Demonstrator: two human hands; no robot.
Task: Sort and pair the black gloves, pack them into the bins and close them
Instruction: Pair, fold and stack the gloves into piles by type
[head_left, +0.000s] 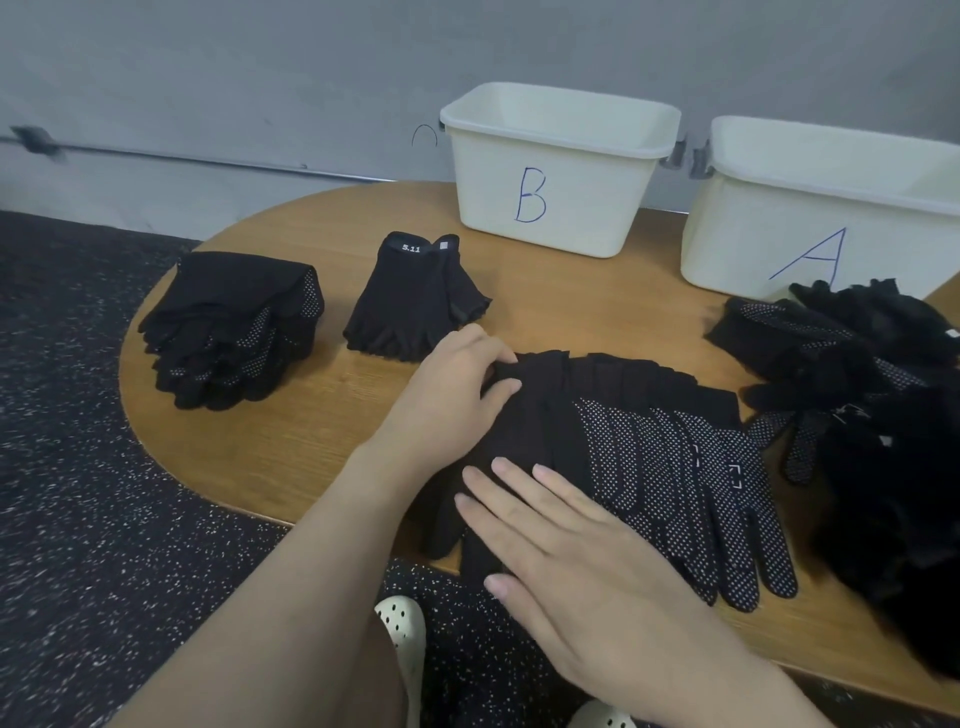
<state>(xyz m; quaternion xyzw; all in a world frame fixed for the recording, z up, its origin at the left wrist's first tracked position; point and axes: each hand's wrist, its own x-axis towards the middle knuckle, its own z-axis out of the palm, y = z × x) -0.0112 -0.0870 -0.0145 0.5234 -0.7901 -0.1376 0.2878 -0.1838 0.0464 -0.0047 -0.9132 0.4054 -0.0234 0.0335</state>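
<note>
A fanned row of black dotted gloves (660, 447) lies at the table's front, fingers toward me. My left hand (447, 395) grips the cuff end of the leftmost glove, thumb and fingers curled on the fabric. My right hand (566, 551) lies flat with straight fingers on that glove's finger end. A neat stack of dotted gloves (234, 322) sits at the far left. A stack of fingerless gloves (415, 301) marked 5.11 stands beside it. A loose heap of black gloves (872, 415) fills the right side.
Two open white bins stand at the back of the wooden table (291, 431): bin B (550, 208) in the middle, bin A (810, 244) to the right. No lids show. Dark speckled floor lies left and below. White clogs (400, 623) show under the table edge.
</note>
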